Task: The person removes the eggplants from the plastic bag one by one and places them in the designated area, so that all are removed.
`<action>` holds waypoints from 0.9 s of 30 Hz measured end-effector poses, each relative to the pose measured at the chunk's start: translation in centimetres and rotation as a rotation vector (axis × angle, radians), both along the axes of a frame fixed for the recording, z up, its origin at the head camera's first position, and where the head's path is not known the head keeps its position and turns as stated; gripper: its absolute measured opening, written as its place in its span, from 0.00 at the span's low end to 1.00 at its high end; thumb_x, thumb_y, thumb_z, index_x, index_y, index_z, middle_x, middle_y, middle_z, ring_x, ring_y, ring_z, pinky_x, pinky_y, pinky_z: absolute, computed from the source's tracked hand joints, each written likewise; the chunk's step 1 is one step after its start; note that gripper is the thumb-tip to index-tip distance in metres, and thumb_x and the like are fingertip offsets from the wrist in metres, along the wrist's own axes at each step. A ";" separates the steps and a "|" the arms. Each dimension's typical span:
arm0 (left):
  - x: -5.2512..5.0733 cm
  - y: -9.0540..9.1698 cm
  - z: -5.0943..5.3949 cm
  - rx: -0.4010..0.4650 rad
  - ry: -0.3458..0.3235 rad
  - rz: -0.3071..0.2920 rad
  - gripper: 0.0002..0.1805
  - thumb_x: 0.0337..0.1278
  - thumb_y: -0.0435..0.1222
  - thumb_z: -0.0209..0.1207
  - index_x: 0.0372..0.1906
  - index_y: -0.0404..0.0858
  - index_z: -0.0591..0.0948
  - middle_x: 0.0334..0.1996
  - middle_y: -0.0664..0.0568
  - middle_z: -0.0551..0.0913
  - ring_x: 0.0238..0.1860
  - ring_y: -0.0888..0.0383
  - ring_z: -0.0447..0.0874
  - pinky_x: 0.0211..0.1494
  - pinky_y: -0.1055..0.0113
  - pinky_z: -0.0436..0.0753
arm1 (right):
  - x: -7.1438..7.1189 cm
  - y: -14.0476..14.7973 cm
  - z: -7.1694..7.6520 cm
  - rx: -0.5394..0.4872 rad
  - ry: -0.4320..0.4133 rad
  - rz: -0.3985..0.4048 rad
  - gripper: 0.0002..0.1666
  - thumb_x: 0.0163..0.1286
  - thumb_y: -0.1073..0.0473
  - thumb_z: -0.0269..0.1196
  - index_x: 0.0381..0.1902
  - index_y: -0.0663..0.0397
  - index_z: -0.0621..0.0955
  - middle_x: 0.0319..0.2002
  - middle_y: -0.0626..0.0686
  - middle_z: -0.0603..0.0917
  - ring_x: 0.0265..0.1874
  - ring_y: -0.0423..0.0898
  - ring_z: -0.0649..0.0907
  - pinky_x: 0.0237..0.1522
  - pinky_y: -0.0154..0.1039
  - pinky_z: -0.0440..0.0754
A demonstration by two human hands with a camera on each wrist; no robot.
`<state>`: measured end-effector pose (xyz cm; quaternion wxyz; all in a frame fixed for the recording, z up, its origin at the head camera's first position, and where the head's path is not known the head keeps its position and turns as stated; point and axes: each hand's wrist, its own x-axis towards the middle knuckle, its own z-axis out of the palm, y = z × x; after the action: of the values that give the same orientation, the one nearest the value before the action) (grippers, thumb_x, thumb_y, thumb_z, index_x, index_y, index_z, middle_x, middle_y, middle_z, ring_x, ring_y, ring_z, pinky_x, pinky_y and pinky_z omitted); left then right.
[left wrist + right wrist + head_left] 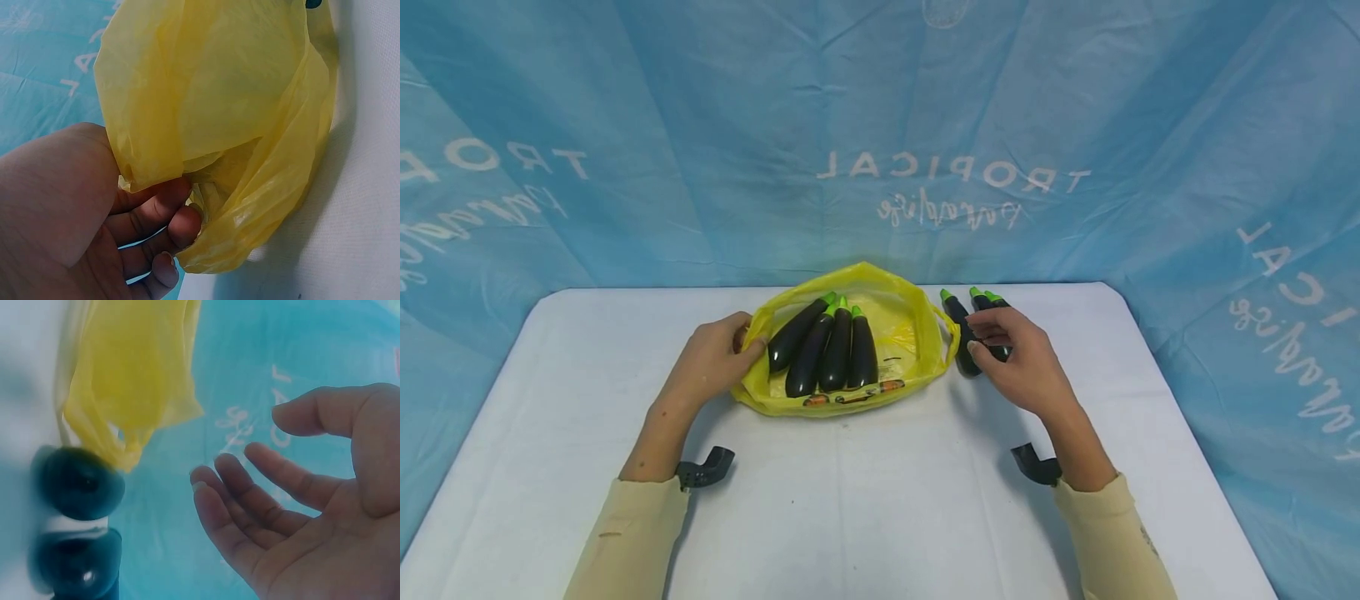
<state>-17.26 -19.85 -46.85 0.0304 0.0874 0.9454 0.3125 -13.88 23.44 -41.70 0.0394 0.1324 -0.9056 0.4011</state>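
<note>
The yellow bag (898, 323) lies crinkled, its mouth gaping, its left rim pinched by the left hand (715, 354). Inside, four glossy, near-black eggplants (837, 357) lie side by side, green stems pointing away from the person. Three more lie just right of the bag, partly hidden by the right hand (1018, 354).

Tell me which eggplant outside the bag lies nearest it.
The leftmost loose eggplant, beside the yellow bag; the other two loose ones lie farther right.
</note>
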 end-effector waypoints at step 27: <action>0.1 0.2 0.1 -0.003 0.003 0.006 0.09 0.72 0.39 0.58 0.39 0.36 0.75 0.22 0.49 0.69 0.24 0.52 0.70 0.29 0.60 0.70 | -0.1 -6.2 0.6 -0.065 0.011 0.179 0.18 0.72 0.65 0.67 0.59 0.55 0.82 0.53 0.53 0.85 0.50 0.49 0.85 0.54 0.52 0.85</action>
<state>-17.18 -19.68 -46.79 0.0282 0.0850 0.9462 0.3109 -14.00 17.23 -41.07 0.0128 0.2140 -0.8764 0.4312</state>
